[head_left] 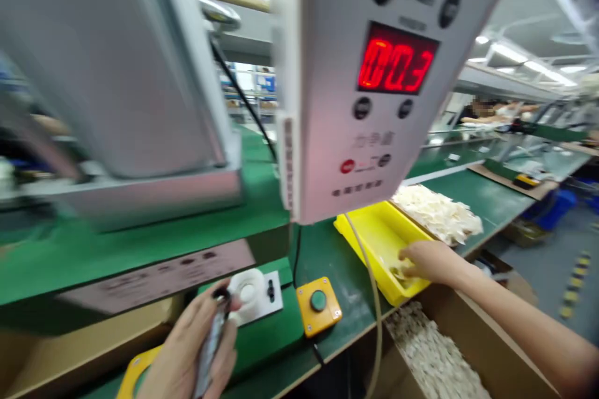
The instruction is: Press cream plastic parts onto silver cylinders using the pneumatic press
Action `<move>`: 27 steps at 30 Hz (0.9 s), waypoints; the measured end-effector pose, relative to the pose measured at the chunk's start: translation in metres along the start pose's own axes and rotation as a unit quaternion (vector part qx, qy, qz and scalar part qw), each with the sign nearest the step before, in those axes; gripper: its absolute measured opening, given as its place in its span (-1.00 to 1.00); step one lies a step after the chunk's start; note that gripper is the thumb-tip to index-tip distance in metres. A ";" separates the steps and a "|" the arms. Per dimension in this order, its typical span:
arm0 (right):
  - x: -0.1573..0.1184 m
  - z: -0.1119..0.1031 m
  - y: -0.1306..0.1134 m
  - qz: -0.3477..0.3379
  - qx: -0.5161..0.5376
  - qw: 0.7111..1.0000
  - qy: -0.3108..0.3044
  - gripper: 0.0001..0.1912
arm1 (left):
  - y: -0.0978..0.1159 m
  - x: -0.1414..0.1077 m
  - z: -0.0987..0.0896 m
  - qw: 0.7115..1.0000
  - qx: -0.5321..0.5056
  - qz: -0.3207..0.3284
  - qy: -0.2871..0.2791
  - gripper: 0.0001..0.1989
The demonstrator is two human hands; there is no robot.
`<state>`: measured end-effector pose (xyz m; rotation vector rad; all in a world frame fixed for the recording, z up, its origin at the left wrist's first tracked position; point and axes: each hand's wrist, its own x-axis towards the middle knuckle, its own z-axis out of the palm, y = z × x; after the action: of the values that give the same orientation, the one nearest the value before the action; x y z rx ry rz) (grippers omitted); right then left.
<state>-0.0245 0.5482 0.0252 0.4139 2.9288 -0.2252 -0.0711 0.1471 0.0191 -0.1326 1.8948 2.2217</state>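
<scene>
My left hand [180, 349] is wrapped round a slim silvery metal tool [210, 346] with a dark round end. That end is beside a white round fixture [250, 293] on a small plate at the green machine base. My right hand [435, 262] reaches into the near end of a yellow bin [362, 227]. Its fingers are curled down at a few small pale parts [397, 271] on the bin's floor. What is between those fingertips is too small to make out.
A white control box [337, 156] with red digits hangs close in front. Right of the fixture sits a yellow box with a green button [318, 301]. White pieces [440, 212] are heaped behind the bin. A carton of pale parts [430, 349] stands below. A cable [374, 287] hangs across.
</scene>
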 end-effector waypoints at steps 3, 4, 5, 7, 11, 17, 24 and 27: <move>0.016 0.018 0.007 0.014 -0.054 0.998 -0.043 -0.72 | 0.013 0.007 0.022 0.965 -0.241 -0.051 -0.092 -0.75; 0.019 0.023 0.007 0.014 -0.062 0.997 -0.051 -0.72 | 0.014 0.009 0.025 0.951 -0.279 -0.053 -0.120 -0.76; 0.021 0.027 0.007 0.013 -0.065 0.996 -0.056 -0.72 | 0.014 0.012 0.026 0.944 -0.295 -0.051 -0.140 -0.76; 0.022 0.031 0.010 0.009 -0.064 0.996 -0.063 -0.71 | 0.012 0.015 0.027 0.939 -0.308 -0.042 -0.149 -0.76; 0.023 0.038 0.021 0.008 -0.051 0.996 -0.068 -0.67 | 0.007 0.019 0.029 0.930 -0.316 -0.048 -0.181 -0.78; 0.029 0.053 0.026 0.003 -0.042 0.998 -0.056 -0.60 | 0.009 0.018 0.032 0.937 -0.293 -0.040 -0.184 -0.70; 0.017 0.025 0.017 0.017 -0.017 0.998 0.052 -0.61 | 0.004 -0.005 -0.007 0.957 -0.282 -0.040 -0.050 -0.77; -0.009 0.004 -0.041 -0.023 0.054 0.969 0.240 -0.52 | -0.005 -0.012 -0.025 0.949 -0.309 -0.064 0.010 -0.70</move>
<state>-0.0272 0.5063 0.0286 0.4743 3.4150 -0.3332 -0.0601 0.1221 0.0129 -0.3626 1.0910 2.6388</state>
